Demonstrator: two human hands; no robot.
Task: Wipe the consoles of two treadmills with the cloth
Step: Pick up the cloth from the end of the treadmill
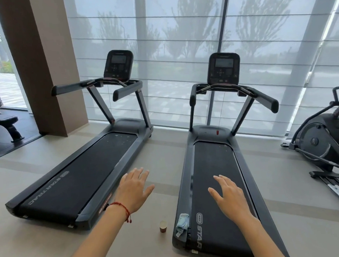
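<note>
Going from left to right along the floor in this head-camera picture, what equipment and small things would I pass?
Weight bench → left treadmill → paper cup → blue cloth on the side rail of the right treadmill → elliptical trainer.

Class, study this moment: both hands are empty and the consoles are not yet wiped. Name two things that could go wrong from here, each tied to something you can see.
1. The paper cup stands on the floor between the treadmills, close to the cloth; reaching down for the cloth might knock it over.
2. The cloth lies on the side rail of the right treadmill, by the belt, and could slip off if nudged.
</note>
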